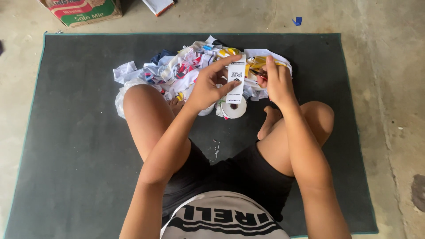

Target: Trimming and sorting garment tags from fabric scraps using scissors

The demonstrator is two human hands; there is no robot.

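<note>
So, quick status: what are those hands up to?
Left hand pinching white label strip. Right hand at its edge. Roll below, scrap pile behind.

- The mat [79, 132] is dark grey with a thin green edge.
- The floor [389, 88] is pale grey with dull stains.
- The label strip [237, 79] is white with black print.
- The roll [233, 107] is white.
- The heap of scraps [177, 71] is mostly white, with bits of red, blue, yellow and dark blue.
- The box [84, 11] is brown, with a green and red side.
- The shorts [212, 177] are black.
- The shirt [221, 217] is white with big black letters.
- A small scrap [297, 20] on the floor is blue.
</note>
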